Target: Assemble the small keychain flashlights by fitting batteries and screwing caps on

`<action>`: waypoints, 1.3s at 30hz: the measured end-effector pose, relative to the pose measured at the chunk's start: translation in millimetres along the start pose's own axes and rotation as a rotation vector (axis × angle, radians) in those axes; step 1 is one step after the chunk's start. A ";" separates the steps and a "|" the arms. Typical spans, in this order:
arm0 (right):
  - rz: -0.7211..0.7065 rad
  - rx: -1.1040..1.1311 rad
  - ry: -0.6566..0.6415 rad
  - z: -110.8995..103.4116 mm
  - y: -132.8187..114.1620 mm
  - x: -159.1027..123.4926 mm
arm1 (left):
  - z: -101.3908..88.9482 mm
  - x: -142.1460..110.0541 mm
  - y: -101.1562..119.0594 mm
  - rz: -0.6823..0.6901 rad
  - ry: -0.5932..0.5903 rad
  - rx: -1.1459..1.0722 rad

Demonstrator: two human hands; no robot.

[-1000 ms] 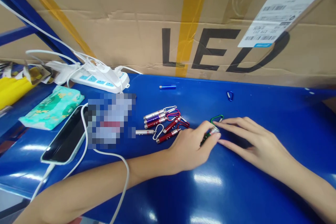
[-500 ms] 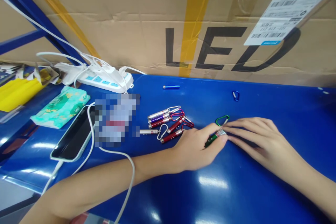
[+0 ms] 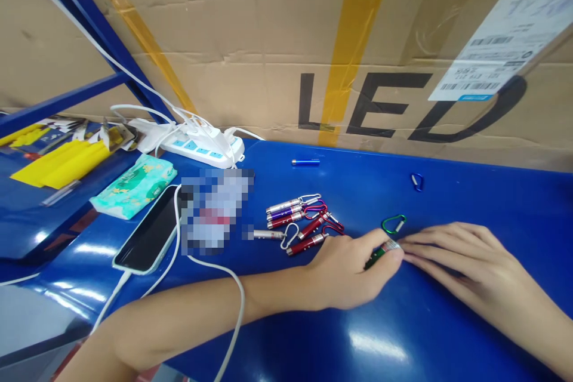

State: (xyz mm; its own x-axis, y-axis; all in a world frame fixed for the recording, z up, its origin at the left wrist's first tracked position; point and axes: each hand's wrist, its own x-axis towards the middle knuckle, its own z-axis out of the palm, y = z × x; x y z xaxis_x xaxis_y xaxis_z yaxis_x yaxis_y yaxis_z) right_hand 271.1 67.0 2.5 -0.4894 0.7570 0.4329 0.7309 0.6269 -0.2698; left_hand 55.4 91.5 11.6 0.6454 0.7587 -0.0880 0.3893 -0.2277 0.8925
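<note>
A small green keychain flashlight (image 3: pixel 376 256) is gripped between the thumb and fingers of my left hand (image 3: pixel 353 268); my fingers cover part of its barrel. At its silver, labelled end, the fingertips of my right hand (image 3: pixel 465 262) come together in a pinch; what exactly lies between them is partly hidden. Just beyond this end is a green carabiner (image 3: pixel 394 224); whether it is joined to the flashlight cannot be made out. Left of my hands lies a group of several keychain flashlights in silver, purple and red, including a red flashlight (image 3: pixel 307 245) close to my left wrist.
Farther back on the blue table are a blue flashlight tube (image 3: pixel 305 162) and a blue carabiner (image 3: pixel 417 181). To the left are a phone (image 3: pixel 147 233) on a white cable, a tissue pack (image 3: pixel 134 185) and a power strip (image 3: pixel 206 152). A large cardboard box (image 3: pixel 250 42) stands behind.
The camera view has shifted, so everything appears lower and farther right. Both hands stay together at the green flashlight. The green carabiner now shows slightly more apart from my right fingertips.
</note>
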 end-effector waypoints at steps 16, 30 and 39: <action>-0.095 -0.105 -0.027 -4.5 0.8 6.0 | 0.4 -3.3 -1.1 -0.007 0.010 -0.007; -0.132 -0.134 -0.069 -8.3 6.1 4.9 | 2.2 -1.3 -2.0 0.029 0.050 0.013; 0.051 -0.071 0.175 -17.2 -13.7 7.6 | 7.9 0.5 -9.7 0.224 0.178 -0.016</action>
State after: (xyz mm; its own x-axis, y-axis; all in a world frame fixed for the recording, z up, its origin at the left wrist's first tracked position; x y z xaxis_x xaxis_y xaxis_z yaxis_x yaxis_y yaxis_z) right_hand 265.6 61.0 24.2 -0.3653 0.7397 0.5652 0.7873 0.5695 -0.2364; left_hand 57.1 89.3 -0.6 0.5880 0.7861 0.1905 0.2382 -0.3934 0.8880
